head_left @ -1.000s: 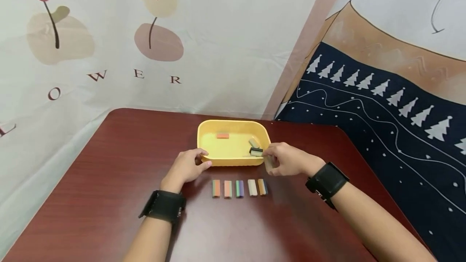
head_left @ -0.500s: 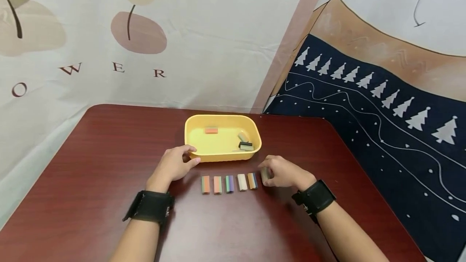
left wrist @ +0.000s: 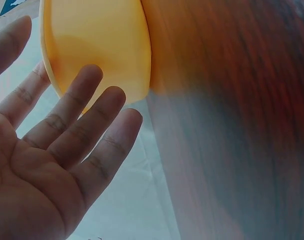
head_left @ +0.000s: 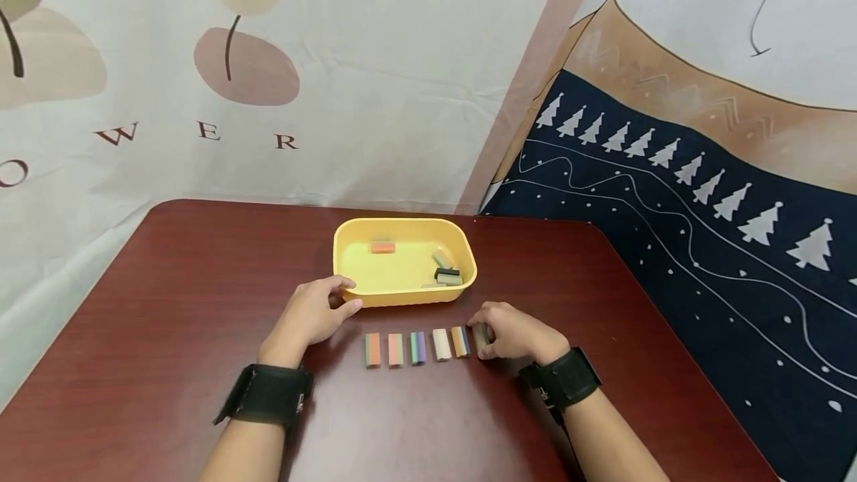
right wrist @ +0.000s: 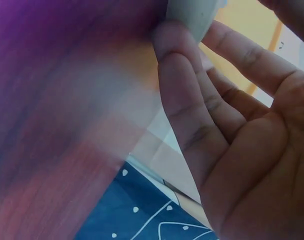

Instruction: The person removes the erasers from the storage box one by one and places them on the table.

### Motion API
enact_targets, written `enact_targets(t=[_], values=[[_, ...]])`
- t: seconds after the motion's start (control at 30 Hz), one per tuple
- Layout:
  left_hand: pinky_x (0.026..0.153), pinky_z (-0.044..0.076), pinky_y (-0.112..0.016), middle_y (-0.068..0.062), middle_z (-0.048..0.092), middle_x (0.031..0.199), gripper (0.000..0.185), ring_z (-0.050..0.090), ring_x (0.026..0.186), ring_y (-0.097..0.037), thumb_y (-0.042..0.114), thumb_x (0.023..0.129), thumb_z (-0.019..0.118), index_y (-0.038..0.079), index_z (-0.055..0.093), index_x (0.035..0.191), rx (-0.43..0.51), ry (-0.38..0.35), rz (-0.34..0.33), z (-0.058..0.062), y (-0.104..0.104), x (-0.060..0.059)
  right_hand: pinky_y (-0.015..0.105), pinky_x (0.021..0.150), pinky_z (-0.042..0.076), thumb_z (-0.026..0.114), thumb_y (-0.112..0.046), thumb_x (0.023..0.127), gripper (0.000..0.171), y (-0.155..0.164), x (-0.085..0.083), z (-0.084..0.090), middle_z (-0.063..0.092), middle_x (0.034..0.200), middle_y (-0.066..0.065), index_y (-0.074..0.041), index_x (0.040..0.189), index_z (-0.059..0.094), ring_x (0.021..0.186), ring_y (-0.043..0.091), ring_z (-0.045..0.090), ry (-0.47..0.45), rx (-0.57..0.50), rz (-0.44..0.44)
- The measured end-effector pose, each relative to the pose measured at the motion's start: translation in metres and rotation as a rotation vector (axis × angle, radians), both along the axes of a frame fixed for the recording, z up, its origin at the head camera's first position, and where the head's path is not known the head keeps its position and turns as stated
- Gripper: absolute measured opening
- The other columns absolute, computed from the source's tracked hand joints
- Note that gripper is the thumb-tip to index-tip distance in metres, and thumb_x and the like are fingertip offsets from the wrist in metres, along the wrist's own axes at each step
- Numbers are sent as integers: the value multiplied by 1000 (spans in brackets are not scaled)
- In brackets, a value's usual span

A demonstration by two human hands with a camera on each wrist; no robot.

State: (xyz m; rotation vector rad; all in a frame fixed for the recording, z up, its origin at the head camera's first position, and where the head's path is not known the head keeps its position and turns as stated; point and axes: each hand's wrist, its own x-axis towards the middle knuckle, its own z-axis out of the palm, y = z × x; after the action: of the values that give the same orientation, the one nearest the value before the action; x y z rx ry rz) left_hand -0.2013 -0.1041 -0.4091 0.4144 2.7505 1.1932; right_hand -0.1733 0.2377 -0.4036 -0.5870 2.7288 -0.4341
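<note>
In the head view my right hand (head_left: 514, 332) pinches a small grey-green block (head_left: 480, 338) at the right end of a row of several two-tone blocks (head_left: 418, 348). The right wrist view shows the pale end of this block (right wrist: 192, 17) at the fingertips. My left hand (head_left: 311, 317) touches the front left corner of a yellow tray (head_left: 388, 299), fingertips at the rim and thumb by the front wall. Its fingers look loosely straight beside the tray wall in the left wrist view. Inside the tray lie an orange block (head_left: 383, 248), a black block (head_left: 447, 272) and several greyish ones (head_left: 442, 259).
All of this stands on a dark red wooden table (head_left: 221, 274) with rounded far corners. A pale cloth with flower prints (head_left: 402, 80) hangs behind it, and a navy cloth with white trees (head_left: 636, 199) hangs at the right. Both wrists wear black straps (head_left: 268, 396).
My right hand has brought the grey-green block from beside the tray's right front corner down to the row's right end. The left hand stays at the tray corner. The head view has shifted slightly.
</note>
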Motion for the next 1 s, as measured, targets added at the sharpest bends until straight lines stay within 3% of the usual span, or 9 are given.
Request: enact_targets(t=[0.2, 0.37, 0.5, 0.63, 0.77, 0.87, 1.0], values=[[85, 47, -47, -9, 66, 107, 36, 58, 102, -29, 27, 93, 68, 9, 63, 123, 2, 2, 0, 2, 2, 0, 27, 60, 47, 81, -9, 77, 41, 3, 2, 0, 55, 94, -1, -4, 116, 68, 73, 13, 50, 17, -14, 12], [84, 47, -46, -8, 66, 105, 35, 59, 100, -29, 27, 93, 68, 8, 64, 122, 0, 7, -3, 4, 2, -1, 28, 65, 48, 83, -18, 79, 46, 3, 2, 7, 56, 97, -1, -5, 120, 67, 78, 14, 52, 22, 3, 30], [83, 47, -46, -8, 66, 105, 36, 58, 99, -29, 28, 93, 68, 8, 63, 122, -5, 6, -8, 5, 1, 0, 31, 73, 51, 77, -18, 85, 35, 1, -6, 23, 62, 99, 3, -3, 115, 68, 86, 17, 58, 118, -13, 66], [84, 47, -46, -10, 65, 107, 36, 58, 100, -29, 27, 93, 68, 8, 63, 122, -8, 7, -2, 6, -1, 1, 30, 74, 52, 70, -10, 90, 17, -7, -27, 39, 64, 95, 4, -2, 105, 70, 85, 15, 60, 299, -36, 121], [83, 46, -46, -9, 64, 104, 36, 57, 98, -28, 27, 92, 68, 8, 63, 122, -19, 7, 5, 6, -1, 1, 28, 72, 51, 68, -4, 89, 15, -19, -54, 50, 64, 97, 6, -2, 104, 70, 84, 17, 60, 389, -1, 203], [81, 46, -44, -7, 63, 100, 36, 56, 94, -27, 27, 92, 69, 7, 64, 122, -24, 14, 9, 4, 0, 2, 29, 76, 52, 70, -4, 88, 22, -28, -72, 54, 63, 105, 8, -4, 110, 69, 91, 19, 60, 367, 95, 254], [79, 46, -43, -5, 63, 96, 33, 56, 92, -27, 26, 91, 69, 8, 65, 119, -20, 30, 24, 1, 2, 2, 32, 84, 51, 70, -1, 88, 32, -41, -95, 57, 63, 115, 9, -8, 118, 68, 101, 21, 59, 241, 232, 284]])
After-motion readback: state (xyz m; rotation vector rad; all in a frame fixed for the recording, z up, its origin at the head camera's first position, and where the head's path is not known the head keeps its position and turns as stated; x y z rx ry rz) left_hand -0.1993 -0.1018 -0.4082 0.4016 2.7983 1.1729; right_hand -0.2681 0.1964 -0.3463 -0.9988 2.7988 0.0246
